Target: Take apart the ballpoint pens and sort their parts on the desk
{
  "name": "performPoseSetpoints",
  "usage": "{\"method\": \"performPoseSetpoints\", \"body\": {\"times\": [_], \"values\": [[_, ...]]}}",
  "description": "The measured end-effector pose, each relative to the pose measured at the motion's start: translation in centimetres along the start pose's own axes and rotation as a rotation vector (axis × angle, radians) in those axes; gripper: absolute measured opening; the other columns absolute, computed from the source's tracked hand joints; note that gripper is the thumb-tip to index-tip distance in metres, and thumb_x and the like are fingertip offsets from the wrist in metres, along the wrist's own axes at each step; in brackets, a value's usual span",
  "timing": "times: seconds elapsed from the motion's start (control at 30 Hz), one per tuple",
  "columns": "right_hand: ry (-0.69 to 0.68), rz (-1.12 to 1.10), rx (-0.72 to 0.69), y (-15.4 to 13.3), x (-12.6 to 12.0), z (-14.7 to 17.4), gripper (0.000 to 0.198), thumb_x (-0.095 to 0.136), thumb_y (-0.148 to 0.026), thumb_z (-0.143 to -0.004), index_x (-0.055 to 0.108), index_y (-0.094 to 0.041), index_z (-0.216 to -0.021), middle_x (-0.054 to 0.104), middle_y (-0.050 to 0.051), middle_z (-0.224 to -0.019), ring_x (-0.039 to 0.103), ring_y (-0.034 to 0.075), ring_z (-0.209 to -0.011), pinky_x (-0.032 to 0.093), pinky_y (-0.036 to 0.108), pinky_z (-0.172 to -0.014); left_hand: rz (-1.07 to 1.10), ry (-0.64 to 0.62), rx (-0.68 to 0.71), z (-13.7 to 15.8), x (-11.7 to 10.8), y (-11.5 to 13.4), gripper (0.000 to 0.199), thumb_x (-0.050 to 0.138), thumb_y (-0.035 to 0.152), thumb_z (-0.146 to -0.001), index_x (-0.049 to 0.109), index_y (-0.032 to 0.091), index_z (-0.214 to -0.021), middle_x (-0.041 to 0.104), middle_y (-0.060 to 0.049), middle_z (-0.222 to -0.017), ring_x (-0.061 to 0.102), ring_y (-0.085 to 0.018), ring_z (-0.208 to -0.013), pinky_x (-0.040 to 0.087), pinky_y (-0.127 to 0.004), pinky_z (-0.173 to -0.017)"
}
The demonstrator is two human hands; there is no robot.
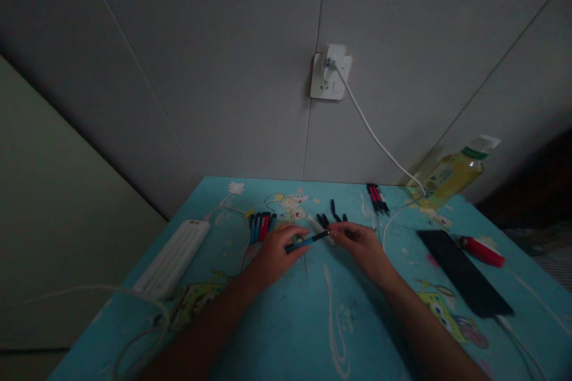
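Note:
Between my hands, above the middle of the table, is a blue and black pen (304,243). My left hand (277,250) grips its blue end between thumb and fingers. At the black tip, my right hand (355,243) pinches with thumb and fingertips; whether a small part sits in that pinch is too small to tell. Just behind lie white slim pieces (315,224) and several black pen caps (334,211), partly hidden by my right hand. Left of my left hand, a row of blue and red pens (262,226) lies side by side.
A white power strip (174,256) with a cable lies left. At the back right are red and black pens (378,199) and a yellow pump bottle (456,175). A black flat device (465,274) and a red object (482,251) lie right. A charger (334,58) sits in the wall socket.

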State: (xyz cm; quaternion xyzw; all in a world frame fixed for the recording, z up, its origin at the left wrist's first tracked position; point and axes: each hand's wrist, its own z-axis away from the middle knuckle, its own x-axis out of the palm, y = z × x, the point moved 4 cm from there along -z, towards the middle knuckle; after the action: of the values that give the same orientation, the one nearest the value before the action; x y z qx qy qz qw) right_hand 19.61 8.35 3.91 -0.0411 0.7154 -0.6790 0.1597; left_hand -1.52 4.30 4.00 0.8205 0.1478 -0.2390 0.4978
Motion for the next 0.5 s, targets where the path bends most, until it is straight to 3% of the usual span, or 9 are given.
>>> {"method": "performPoseSetpoints", "body": {"times": [0.13,0.3,0.5], "values": [[-0.050,0.102,-0.026,-0.3,0.3,0.1,0.035,0.067,-0.043,-0.081,0.073,-0.016,-0.103,0.066,0.001,-0.076,0.058,0.015,-0.068,0.044,0.026,-0.064,-0.041,-0.003,0.023,-0.2,-0.1,-0.1,0.015,0.068,0.023,-0.085,0.068,0.020,-0.100,0.065,-0.004,-0.100,0.063,-0.016,-0.096,0.053,-0.031,-0.085],[-0.040,0.188,-0.015,0.3,0.6,0.1,0.032,0.063,-0.045,-0.083,0.073,-0.015,-0.090,0.069,0.004,-0.080,0.060,0.018,-0.072,0.045,0.028,-0.066,-0.239,-0.055,0.125,0.1,0.0,0.3,0.019,0.058,0.021,-0.092,0.065,0.023,-0.109,0.064,-0.004,-0.107,0.062,-0.017,-0.099,0.052,-0.033,-0.089],[-0.017,0.300,-0.012,1.2,1.4,0.2,0.045,0.050,-0.052,-0.090,0.064,-0.017,-0.064,0.052,-0.002,-0.052,0.044,0.011,-0.048,0.033,0.023,-0.048,-0.545,-0.071,0.226,0.4,0.1,0.7,0.018,0.054,0.020,-0.094,0.064,0.021,-0.110,0.065,-0.006,-0.102,0.061,-0.020,-0.098,0.050,-0.035,-0.089]]}}
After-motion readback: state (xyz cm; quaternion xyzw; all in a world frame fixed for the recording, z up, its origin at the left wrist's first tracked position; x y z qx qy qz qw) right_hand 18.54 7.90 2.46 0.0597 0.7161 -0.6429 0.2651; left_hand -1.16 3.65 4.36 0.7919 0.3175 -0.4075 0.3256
